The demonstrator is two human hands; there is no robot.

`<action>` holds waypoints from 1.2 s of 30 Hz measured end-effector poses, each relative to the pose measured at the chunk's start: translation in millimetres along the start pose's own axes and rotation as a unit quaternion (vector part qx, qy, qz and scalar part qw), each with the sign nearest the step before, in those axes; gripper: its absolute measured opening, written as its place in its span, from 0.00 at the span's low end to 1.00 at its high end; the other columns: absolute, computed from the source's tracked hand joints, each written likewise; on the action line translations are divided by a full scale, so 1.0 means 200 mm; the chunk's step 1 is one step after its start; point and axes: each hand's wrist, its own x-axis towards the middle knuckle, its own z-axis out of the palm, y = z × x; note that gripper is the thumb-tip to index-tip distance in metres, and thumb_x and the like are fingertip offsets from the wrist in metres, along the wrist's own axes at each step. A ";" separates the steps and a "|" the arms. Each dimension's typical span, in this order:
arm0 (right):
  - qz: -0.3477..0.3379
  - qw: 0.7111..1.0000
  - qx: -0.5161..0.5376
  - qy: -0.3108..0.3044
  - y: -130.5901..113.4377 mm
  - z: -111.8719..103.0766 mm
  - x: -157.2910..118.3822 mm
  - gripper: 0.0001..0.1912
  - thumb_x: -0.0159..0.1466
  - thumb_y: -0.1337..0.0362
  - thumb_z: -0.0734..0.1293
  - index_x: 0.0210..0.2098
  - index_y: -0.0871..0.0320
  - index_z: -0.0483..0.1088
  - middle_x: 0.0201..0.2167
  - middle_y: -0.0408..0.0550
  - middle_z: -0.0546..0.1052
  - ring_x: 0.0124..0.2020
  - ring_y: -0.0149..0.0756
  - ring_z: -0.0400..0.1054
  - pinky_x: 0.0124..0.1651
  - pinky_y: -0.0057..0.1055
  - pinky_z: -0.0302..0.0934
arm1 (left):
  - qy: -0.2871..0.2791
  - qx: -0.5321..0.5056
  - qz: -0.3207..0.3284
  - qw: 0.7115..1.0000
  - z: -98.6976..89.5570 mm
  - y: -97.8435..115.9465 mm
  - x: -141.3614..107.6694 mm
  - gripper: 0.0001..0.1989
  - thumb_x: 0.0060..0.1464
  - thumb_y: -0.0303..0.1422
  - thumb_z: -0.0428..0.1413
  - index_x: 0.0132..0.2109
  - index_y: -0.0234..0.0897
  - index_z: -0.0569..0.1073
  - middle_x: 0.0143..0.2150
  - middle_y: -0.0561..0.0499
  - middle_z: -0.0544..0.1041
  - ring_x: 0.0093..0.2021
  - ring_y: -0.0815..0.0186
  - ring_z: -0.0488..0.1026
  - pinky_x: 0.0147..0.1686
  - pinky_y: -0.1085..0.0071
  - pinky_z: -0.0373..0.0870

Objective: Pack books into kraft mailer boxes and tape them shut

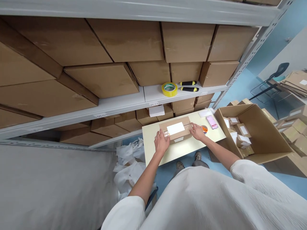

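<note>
Box (186, 122) on the table (155, 159), between both hands.
The left hand (161, 141) and right hand (197, 132) grasp its ends; uneven pushing may turn it, or knock the orange tape (204, 129) lying so near.

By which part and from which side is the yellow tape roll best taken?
I would come from the open front of the shelf and pinch the near wall of the tape roll, thumb in its hole: it lies flat, boxes behind.

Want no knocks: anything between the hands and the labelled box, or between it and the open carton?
Left hand and right hand both touch the box; nothing between. Toward the carton lie orange tape, a pink item, then its wall.
</note>
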 end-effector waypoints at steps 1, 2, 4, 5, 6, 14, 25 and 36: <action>0.006 1.000 0.016 -0.011 0.00 -0.01 -0.01 0.34 0.77 0.55 0.58 0.78 0.61 0.57 0.67 0.67 0.74 0.65 0.59 0.70 0.67 0.54 0.63 | -0.004 -0.014 0.000 1.000 -0.01 0.00 0.00 0.38 0.67 0.41 0.54 0.78 0.30 0.57 0.73 0.24 0.66 0.72 0.37 0.67 0.69 0.39 0.66; 0.007 0.999 0.030 -0.017 -0.01 -0.01 -0.03 0.34 0.76 0.56 0.58 0.78 0.61 0.57 0.64 0.65 0.77 0.62 0.57 0.73 0.65 0.52 0.65 | -0.007 -0.025 0.003 1.000 -0.01 0.00 0.01 0.38 0.66 0.39 0.54 0.77 0.29 0.57 0.71 0.25 0.70 0.71 0.38 0.68 0.68 0.40 0.67; 0.003 0.999 0.051 -0.007 -0.03 -0.03 -0.05 0.32 0.76 0.58 0.58 0.77 0.60 0.58 0.62 0.62 0.79 0.60 0.54 0.74 0.63 0.48 0.67 | 0.000 -0.038 0.012 0.999 -0.03 0.02 0.03 0.36 0.65 0.36 0.54 0.76 0.29 0.59 0.68 0.27 0.72 0.70 0.40 0.69 0.69 0.41 0.66; 0.002 0.998 0.057 0.007 -0.04 -0.04 -0.05 0.32 0.76 0.58 0.58 0.76 0.59 0.59 0.62 0.61 0.79 0.60 0.53 0.74 0.63 0.47 0.67 | 0.009 -0.041 0.015 0.999 -0.05 0.03 0.04 0.35 0.64 0.36 0.55 0.75 0.30 0.60 0.68 0.28 0.72 0.70 0.40 0.69 0.70 0.41 0.65; 0.000 0.998 0.063 0.022 -0.05 -0.05 -0.06 0.31 0.76 0.57 0.58 0.76 0.59 0.60 0.62 0.61 0.79 0.60 0.53 0.73 0.63 0.47 0.66 | 0.019 -0.043 0.019 0.999 -0.07 0.05 0.05 0.34 0.65 0.36 0.55 0.75 0.32 0.61 0.68 0.29 0.72 0.71 0.40 0.69 0.71 0.41 0.64; 0.040 0.984 0.114 0.132 -0.01 -0.26 -0.12 0.30 0.75 0.54 0.59 0.73 0.55 0.64 0.56 0.59 0.81 0.54 0.54 0.74 0.59 0.49 0.69 | 0.054 -0.069 0.067 0.994 -0.26 0.35 0.15 0.33 0.65 0.38 0.56 0.73 0.36 0.63 0.71 0.32 0.69 0.74 0.42 0.64 0.74 0.41 0.58; 0.093 0.946 0.116 0.287 0.50 -0.61 -0.34 0.29 0.75 0.53 0.59 0.70 0.58 0.66 0.57 0.62 0.80 0.54 0.56 0.74 0.58 0.51 0.69 | 0.002 -0.121 0.198 0.973 -0.08 1.07 0.22 0.32 0.65 0.37 0.55 0.73 0.36 0.63 0.72 0.33 0.69 0.74 0.45 0.65 0.75 0.43 0.57; 0.223 0.892 0.091 0.383 1.28 -0.85 -0.83 0.27 0.76 0.54 0.58 0.70 0.56 0.67 0.59 0.60 0.79 0.58 0.56 0.70 0.63 0.53 0.66 | -0.156 -0.153 0.306 0.927 0.53 1.82 0.06 0.32 0.64 0.37 0.56 0.73 0.40 0.64 0.74 0.37 0.69 0.75 0.45 0.64 0.75 0.43 0.58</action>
